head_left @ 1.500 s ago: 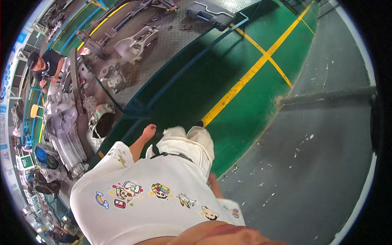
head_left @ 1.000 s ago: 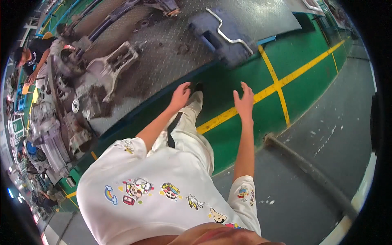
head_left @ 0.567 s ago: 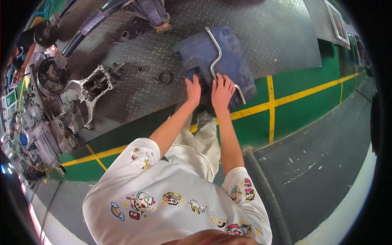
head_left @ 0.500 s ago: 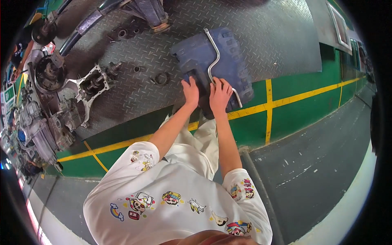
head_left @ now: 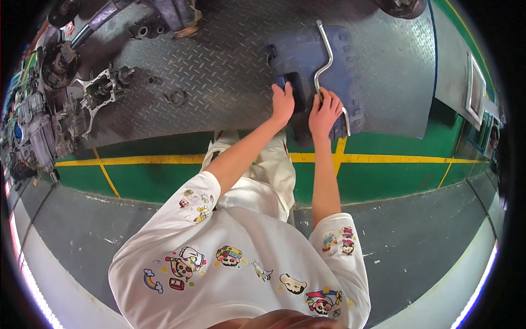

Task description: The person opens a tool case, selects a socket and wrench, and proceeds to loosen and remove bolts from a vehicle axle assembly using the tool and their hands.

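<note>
A blue plastic case [head_left: 342, 60] lies on the steel plate bench near its front edge. A long silver cranked bar [head_left: 327, 46] rests on top of it. My left hand [head_left: 282, 104] is closed on the case at its dark recess, fingertips partly hidden. My right hand [head_left: 325, 112] has its curled fingers over the cranked bar on the case. Left of the case lie a dark ring [head_left: 177, 97] and an opened gearbox housing with gears [head_left: 101, 90].
Metal housings [head_left: 38, 118], a dark axle assembly [head_left: 93, 27] and small rings [head_left: 143, 32] lie on the bench [head_left: 224, 66]. A framed panel [head_left: 474, 90] stands at the right. Below the bench is a green floor with yellow lines [head_left: 142, 159].
Both my hands have risen from lower down onto the blue case and bar. The view has swung square to the bench, and the co-worker seen earlier at the left is mostly out of sight.
</note>
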`<action>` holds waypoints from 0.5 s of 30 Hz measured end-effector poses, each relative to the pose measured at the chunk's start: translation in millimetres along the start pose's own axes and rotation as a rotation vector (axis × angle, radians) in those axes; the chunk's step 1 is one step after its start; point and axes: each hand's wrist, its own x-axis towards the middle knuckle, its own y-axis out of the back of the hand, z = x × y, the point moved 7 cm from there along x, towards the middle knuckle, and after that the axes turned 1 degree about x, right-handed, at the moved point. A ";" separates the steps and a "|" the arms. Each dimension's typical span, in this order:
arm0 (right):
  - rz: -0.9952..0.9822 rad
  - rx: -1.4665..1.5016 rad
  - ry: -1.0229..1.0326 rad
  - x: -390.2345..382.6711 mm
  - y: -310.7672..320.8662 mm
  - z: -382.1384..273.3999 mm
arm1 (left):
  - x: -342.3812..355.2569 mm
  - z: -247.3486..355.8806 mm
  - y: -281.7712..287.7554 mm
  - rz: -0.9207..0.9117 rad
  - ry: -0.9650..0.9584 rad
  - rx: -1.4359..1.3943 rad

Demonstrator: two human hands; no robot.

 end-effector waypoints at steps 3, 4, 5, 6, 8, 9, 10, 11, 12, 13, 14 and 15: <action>0.015 0.008 0.043 41.1 16.8 42.2 | 11.0 14.5 -52.5 -0.040 -0.010 -0.112; 0.019 -0.002 0.033 49.3 22.0 59.5 | 9.5 24.3 -72.6 -0.146 0.011 -0.252; 0.022 -0.008 0.025 56.1 25.5 70.6 | 11.0 29.6 -86.8 -0.219 0.065 -0.409; 0.012 -0.005 0.034 61.4 27.2 78.0 | 11.0 35.0 -93.3 -0.208 0.070 -0.416; -0.003 0.004 0.034 74.0 30.7 88.9 | 9.3 35.8 -110.8 -0.256 0.214 -0.572; -0.015 0.007 0.050 78.0 32.2 90.6 | 7.9 38.3 -112.8 -0.243 0.216 -0.587; -0.007 0.018 0.042 78.8 34.4 92.9 | 3.6 41.3 -114.0 -0.260 0.217 -0.593; 0.000 0.028 0.035 80.3 38.0 94.8 | -1.6 44.7 -116.0 -0.276 0.218 -0.601; -0.014 0.032 0.052 84.4 42.9 98.7 | -7.8 47.9 -118.0 -0.261 0.221 -0.618; -0.016 0.082 0.086 88.8 50.8 104.8 | -18.3 57.9 -123.5 -0.327 0.184 -0.644; -0.016 0.131 0.117 94.3 60.4 107.6 | -30.1 72.2 -128.8 -0.397 0.147 -0.668; -0.069 0.138 0.056 98.9 69.0 117.1 | -42.0 82.4 -134.4 -0.388 0.167 -0.676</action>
